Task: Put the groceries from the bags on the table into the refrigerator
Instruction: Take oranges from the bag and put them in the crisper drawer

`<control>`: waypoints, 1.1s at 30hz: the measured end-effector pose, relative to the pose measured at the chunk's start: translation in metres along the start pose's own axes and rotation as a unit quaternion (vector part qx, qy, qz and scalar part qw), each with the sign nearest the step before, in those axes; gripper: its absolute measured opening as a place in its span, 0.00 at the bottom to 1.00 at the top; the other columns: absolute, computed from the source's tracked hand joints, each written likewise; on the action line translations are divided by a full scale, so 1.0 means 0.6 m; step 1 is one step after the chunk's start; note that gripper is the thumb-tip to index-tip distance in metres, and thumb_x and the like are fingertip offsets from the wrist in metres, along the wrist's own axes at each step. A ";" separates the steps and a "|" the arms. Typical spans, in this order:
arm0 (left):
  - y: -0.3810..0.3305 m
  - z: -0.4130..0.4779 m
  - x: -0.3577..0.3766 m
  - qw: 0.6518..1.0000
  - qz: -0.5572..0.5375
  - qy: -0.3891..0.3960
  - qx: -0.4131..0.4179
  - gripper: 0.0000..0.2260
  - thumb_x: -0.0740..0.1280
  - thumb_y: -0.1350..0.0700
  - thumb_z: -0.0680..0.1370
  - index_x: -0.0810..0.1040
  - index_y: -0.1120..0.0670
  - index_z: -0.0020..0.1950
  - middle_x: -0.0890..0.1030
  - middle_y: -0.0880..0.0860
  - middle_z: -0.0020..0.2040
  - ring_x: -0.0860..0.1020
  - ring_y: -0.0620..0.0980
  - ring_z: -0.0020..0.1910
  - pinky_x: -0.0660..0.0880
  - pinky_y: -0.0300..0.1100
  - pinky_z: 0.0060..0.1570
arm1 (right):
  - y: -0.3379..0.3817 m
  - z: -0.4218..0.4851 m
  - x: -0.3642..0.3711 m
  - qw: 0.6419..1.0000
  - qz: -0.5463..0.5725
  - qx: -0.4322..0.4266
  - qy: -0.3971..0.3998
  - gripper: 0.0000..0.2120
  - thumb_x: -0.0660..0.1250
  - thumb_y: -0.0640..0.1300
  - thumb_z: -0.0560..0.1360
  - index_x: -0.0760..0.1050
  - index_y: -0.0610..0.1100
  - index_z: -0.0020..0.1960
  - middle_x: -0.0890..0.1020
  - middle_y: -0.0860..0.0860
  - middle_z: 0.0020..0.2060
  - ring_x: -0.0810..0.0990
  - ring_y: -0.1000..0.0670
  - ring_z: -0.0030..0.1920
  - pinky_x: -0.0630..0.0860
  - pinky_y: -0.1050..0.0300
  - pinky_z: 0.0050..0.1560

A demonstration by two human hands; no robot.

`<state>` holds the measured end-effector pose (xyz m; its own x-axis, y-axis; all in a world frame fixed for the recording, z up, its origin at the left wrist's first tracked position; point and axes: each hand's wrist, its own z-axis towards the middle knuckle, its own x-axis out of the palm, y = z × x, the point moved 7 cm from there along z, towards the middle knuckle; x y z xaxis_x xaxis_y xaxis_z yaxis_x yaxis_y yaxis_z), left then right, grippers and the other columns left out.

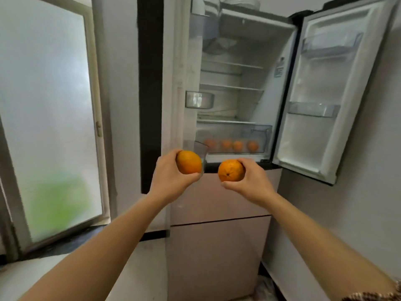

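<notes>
Smooth orange (pixel 188 162), navel-end orange (pixel 230 170) (both gripped)

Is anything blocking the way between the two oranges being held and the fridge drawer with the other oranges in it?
The fridge stands open, so no door is in the way. Only the clear front of the drawer stands between the held oranges and the four inside. A clear door bin sits close by the left hand.
</notes>
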<state>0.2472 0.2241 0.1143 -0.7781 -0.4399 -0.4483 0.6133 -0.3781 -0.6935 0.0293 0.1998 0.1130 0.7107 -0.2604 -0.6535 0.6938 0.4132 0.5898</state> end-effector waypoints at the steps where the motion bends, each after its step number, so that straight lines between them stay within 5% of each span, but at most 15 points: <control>1: -0.011 0.032 0.024 1.000 -0.003 0.002 0.019 0.29 0.77 0.48 0.64 0.68 0.46 0.61 0.71 0.46 0.52 0.71 0.47 0.54 0.70 0.40 0.48 | -0.020 0.028 -0.015 1.000 -0.012 -0.002 -0.012 0.30 0.79 0.51 0.63 0.70 0.50 0.61 0.73 0.52 0.53 0.75 0.53 0.50 0.71 0.63 0.47; 5: -0.042 0.160 0.117 0.998 -0.016 0.007 0.068 0.30 0.77 0.49 0.62 0.69 0.47 0.62 0.72 0.47 0.53 0.71 0.48 0.54 0.71 0.41 0.48 | -0.084 0.151 -0.062 0.999 -0.035 -0.005 -0.037 0.32 0.79 0.51 0.63 0.70 0.50 0.63 0.73 0.52 0.54 0.75 0.53 0.49 0.69 0.68 0.42; 8: -0.056 0.246 0.185 0.995 -0.043 0.026 0.081 0.30 0.77 0.52 0.64 0.69 0.49 0.62 0.70 0.47 0.55 0.72 0.47 0.54 0.71 0.39 0.48 | -0.120 0.239 -0.087 0.998 -0.046 -0.013 -0.041 0.30 0.77 0.49 0.66 0.68 0.49 0.64 0.72 0.51 0.55 0.74 0.52 0.50 0.71 0.63 0.45; 13: -0.049 0.375 0.284 0.990 -0.142 0.020 -0.010 0.26 0.77 0.54 0.65 0.71 0.49 0.59 0.75 0.49 0.55 0.76 0.43 0.46 0.70 0.33 0.37 | -0.185 0.370 -0.114 0.997 -0.045 -0.010 -0.060 0.26 0.77 0.48 0.67 0.68 0.50 0.60 0.72 0.51 0.54 0.74 0.50 0.51 0.72 0.57 0.50; 17: -0.037 0.476 0.352 0.993 -0.109 -0.031 -0.027 0.33 0.76 0.51 0.63 0.70 0.51 0.66 0.75 0.53 0.60 0.76 0.54 0.56 0.76 0.50 0.54 | -0.235 0.479 -0.119 0.997 -0.042 -0.012 -0.067 0.28 0.76 0.46 0.67 0.69 0.46 0.62 0.70 0.50 0.54 0.74 0.50 0.51 0.71 0.57 0.49; 25: 0.005 0.655 0.415 0.994 -0.030 -0.101 -0.011 0.30 0.76 0.54 0.63 0.72 0.48 0.64 0.75 0.55 0.57 0.75 0.54 0.55 0.74 0.48 0.54 | -0.324 0.708 -0.074 0.998 -0.004 -0.044 -0.049 0.23 0.76 0.48 0.63 0.69 0.45 0.52 0.75 0.47 0.50 0.74 0.48 0.45 0.68 0.58 0.40; 33: 0.106 0.771 0.435 0.992 0.062 -0.003 -0.111 0.28 0.78 0.55 0.65 0.74 0.52 0.63 0.78 0.54 0.54 0.77 0.51 0.48 0.74 0.43 0.43 | -0.341 0.885 0.043 0.979 0.009 -0.096 0.178 0.19 0.76 0.52 0.63 0.77 0.43 0.47 0.78 0.51 0.38 0.76 0.53 0.38 0.73 0.57 0.38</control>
<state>0.1456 -0.2919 0.2142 -0.6975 -0.4763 -0.5354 0.6585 -0.1316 -0.7410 -0.0325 -0.3547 0.2276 0.6125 0.0550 -0.7885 0.6235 0.5795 0.5248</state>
